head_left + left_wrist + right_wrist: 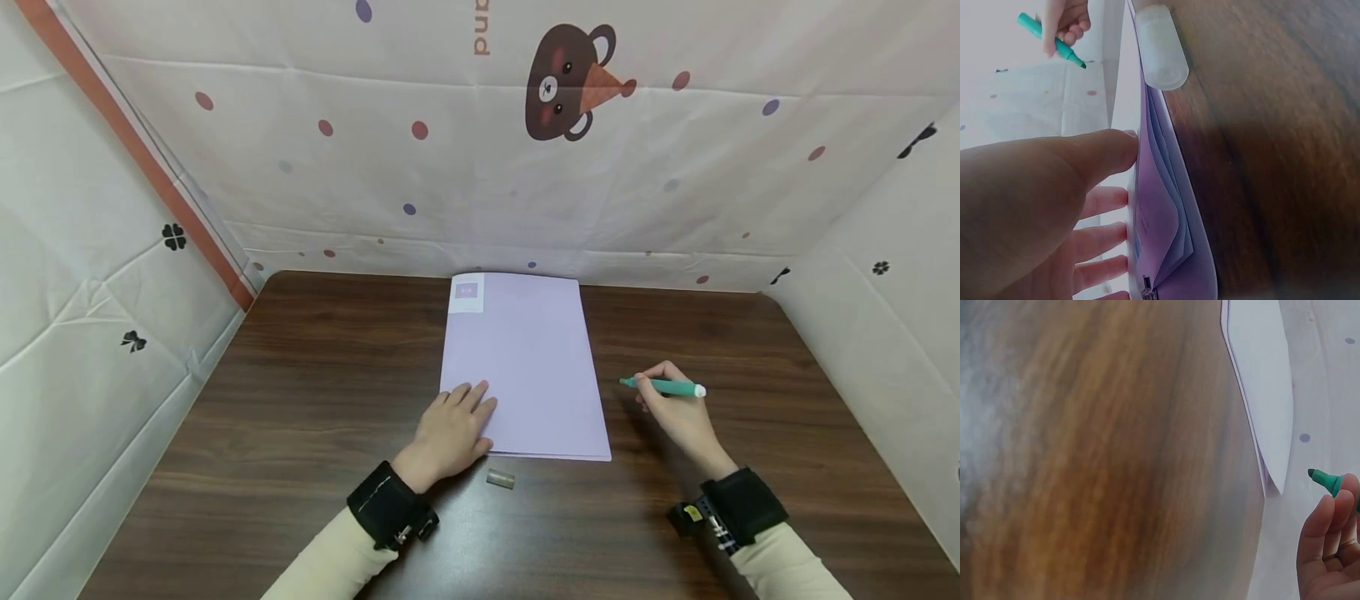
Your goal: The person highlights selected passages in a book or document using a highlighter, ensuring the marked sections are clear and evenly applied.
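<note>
A pale purple folder [525, 367] lies on the table, a white label at its upper left corner. Spread over its lower left part is my left hand [452, 432], fingers extended. The left wrist view shows loose sheets [1175, 219] between the folder's covers, with the thumb against the top cover. My right hand [677, 417] pinches a green marker [672, 387] above the table, right of the folder. Its dark tip is bare and points left in the head view. Just below the folder's bottom edge lies a small translucent cylinder [501, 478], which looks like a cap.
The dark wooden table [300, 400] meets a white dotted cloth [360, 167] with a printed bear at the back. White sheeting also hangs along the left and right sides. Each wrist wears a black band with a small device.
</note>
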`<state>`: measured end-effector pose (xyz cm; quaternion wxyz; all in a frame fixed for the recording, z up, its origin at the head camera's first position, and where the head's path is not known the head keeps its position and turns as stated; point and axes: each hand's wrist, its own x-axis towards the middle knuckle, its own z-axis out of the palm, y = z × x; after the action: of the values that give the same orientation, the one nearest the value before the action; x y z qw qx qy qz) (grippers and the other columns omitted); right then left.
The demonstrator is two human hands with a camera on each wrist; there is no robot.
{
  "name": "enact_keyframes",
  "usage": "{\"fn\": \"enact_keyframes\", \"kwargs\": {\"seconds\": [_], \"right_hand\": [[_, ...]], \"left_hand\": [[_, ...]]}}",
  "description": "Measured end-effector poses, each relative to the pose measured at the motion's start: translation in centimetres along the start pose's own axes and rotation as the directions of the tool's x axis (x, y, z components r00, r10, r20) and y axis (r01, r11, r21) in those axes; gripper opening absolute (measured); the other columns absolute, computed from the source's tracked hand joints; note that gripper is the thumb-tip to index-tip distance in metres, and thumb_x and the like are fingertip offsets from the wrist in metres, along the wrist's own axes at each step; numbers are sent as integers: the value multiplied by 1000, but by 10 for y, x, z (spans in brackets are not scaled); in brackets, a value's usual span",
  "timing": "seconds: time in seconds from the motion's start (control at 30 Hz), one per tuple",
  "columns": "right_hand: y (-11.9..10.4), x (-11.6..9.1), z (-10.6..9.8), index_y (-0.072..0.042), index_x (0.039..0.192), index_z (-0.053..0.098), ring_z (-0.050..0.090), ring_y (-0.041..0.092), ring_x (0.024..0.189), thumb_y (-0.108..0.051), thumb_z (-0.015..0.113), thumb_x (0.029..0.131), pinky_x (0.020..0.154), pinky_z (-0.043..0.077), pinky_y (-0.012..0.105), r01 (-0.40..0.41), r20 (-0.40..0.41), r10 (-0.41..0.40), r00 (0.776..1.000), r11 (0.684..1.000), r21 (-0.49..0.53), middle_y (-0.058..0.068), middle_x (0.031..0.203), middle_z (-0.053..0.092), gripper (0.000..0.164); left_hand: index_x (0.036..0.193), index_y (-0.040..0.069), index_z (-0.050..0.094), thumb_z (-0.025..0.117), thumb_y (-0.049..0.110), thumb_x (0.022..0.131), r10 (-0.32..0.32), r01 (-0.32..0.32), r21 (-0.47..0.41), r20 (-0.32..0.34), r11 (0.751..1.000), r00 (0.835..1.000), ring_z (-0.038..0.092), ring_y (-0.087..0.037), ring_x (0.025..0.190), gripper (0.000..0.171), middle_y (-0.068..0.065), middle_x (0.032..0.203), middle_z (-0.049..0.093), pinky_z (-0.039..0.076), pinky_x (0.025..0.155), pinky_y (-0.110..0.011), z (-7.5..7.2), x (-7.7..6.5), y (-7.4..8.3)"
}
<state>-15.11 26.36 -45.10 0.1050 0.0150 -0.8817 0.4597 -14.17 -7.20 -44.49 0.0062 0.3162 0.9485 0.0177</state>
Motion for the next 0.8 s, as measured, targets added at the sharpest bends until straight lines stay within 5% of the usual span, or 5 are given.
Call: {"fn": "enact_keyframes", "kwargs": {"seconds": [0.53, 0.8], "right_hand": [[2, 0, -1, -4, 94, 54, 59, 27, 68, -24, 53, 91, 56, 51, 25, 13, -17, -13, 1000, 999, 31, 19, 80, 61, 20], [3, 0, -2, -5, 94, 54, 59, 27, 67, -28, 53, 90, 55, 50, 25, 11, -18, -11, 1000, 1000, 20, 15, 78, 61, 23]], "left_hand": [[135, 13, 41, 53, 41, 88, -10, 10, -7, 2, 1000, 1000, 30, -29, 128, 56, -10, 144, 32, 34, 98, -45, -7, -1, -1], [133, 10, 44, 55, 39, 87, -3, 1, -22, -66, 1000, 998, 35, -29, 124, 55, -12, 141, 36, 36, 96, -46, -10, -3, -2]]}}
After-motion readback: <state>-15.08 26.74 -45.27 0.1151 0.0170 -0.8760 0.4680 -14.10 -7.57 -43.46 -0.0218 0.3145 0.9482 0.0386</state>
